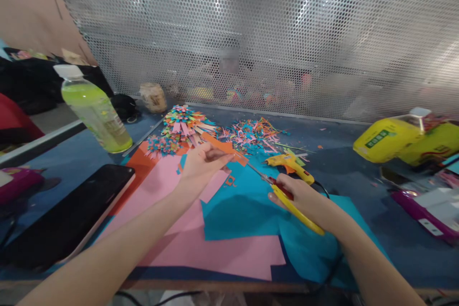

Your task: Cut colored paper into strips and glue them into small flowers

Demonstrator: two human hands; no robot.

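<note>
Between the fingertips of my left hand (203,165) is a strip of orange paper (241,158). My right hand (303,196) grips a pair of yellow-handled scissors (297,211), whose blades reach up to the orange strip's end. Whether the blades are fully closed is hard to make out. Blue paper (244,208) and pink paper (208,253) lie beneath my hands, with small orange scraps (230,181) on top. Just beyond my left hand sits a pile of fringed multicoloured paper pieces (182,122). A yellow glue gun (292,163) rests beside my right hand.
Paper shreds (253,134) are heaped near the perforated metal panel (229,24) at the back. On the left are a bottle of green drink (96,112) and a black phone (71,215). Yellow packages (387,138) and a purple device (425,215) stand at right.
</note>
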